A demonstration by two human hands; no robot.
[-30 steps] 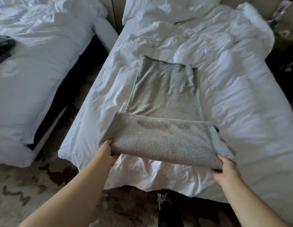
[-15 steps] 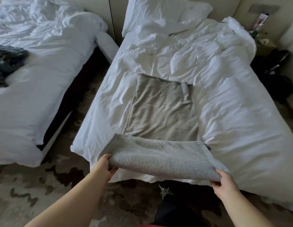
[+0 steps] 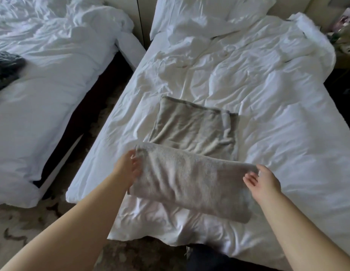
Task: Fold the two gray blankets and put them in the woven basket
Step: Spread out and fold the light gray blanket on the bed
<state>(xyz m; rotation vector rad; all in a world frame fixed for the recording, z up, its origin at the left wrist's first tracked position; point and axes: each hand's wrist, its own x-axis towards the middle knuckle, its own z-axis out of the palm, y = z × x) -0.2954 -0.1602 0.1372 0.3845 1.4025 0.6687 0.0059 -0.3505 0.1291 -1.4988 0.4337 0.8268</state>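
Note:
A gray blanket (image 3: 193,126) lies lengthwise on the white bed (image 3: 268,106). Its near end (image 3: 189,180) is turned over, fuzzy side up, and held raised across the part that lies flat. My left hand (image 3: 127,169) pinches the left corner of this raised end. My right hand (image 3: 264,180) holds the right corner, thumb at the upper edge and fingers in front of the fabric. No woven basket shows in the head view, and I see no second blanket apart from this one.
A second white bed (image 3: 43,94) stands to the left with a dark garment (image 3: 5,67) on it; a dark gap and patterned carpet (image 3: 23,227) separate the beds. A pillow (image 3: 205,12) lies at the head. A cluttered nightstand (image 3: 344,36) is at the far right.
Both hands carried the blanket's near end up and forward over the flat part, so less of that part shows. The view tilted further up the bed.

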